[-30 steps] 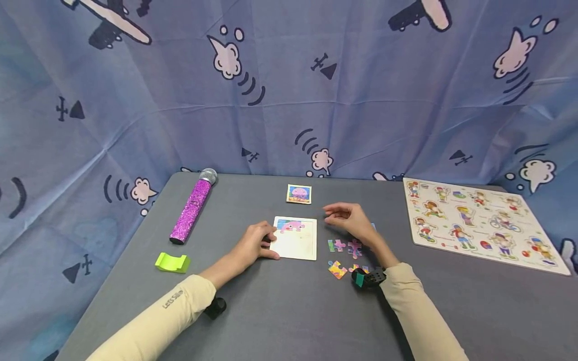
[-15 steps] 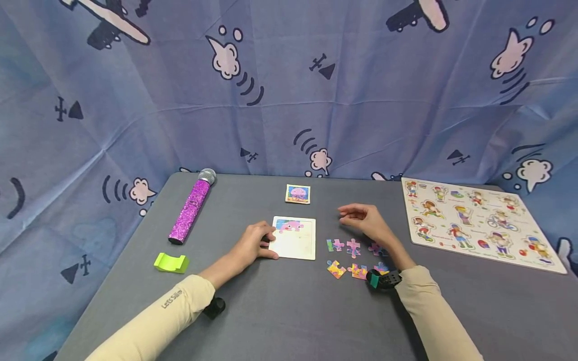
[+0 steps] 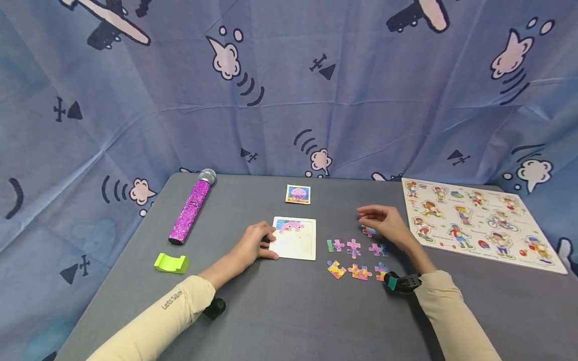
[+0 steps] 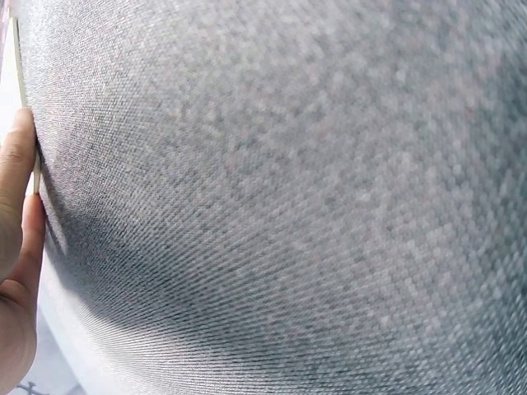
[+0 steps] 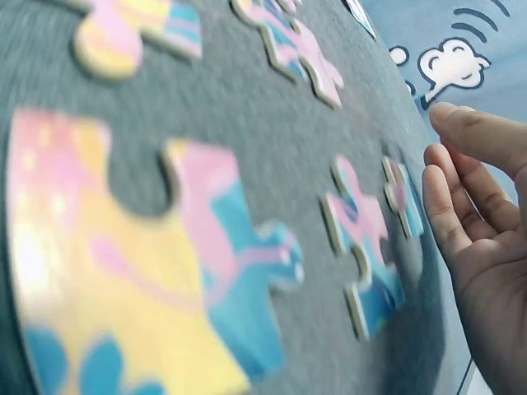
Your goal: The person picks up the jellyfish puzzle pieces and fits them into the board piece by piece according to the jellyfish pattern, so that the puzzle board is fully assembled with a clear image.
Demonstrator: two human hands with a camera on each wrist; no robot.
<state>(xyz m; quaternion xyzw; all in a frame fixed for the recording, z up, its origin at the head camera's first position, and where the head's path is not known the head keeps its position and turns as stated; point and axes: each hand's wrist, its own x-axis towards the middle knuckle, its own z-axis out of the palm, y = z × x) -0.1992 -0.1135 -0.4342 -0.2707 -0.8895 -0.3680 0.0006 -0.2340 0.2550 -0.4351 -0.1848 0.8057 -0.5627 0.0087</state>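
My left hand holds the left edge of a white square puzzle board, thumb by the lower corner. Joined pieces with a pink and blue picture fill its upper left part. In the left wrist view, fingers touch the board's edge. My right hand is above the table, fingers loosely bent and holding nothing. Just under it lies a partly covered puzzle piece. Several loose pieces, among them a pink one and a yellow one, lie in rows right of the board.
A small octopus picture card lies behind the board. At left are a glittery purple microphone and a lime-green curved block. A large board with child figures lies at right. A blue printed curtain hangs behind the table.
My right hand has moved rightward over the table, uncovering loose pieces at the right of the rows and part of one behind them. My left hand stays at the board.
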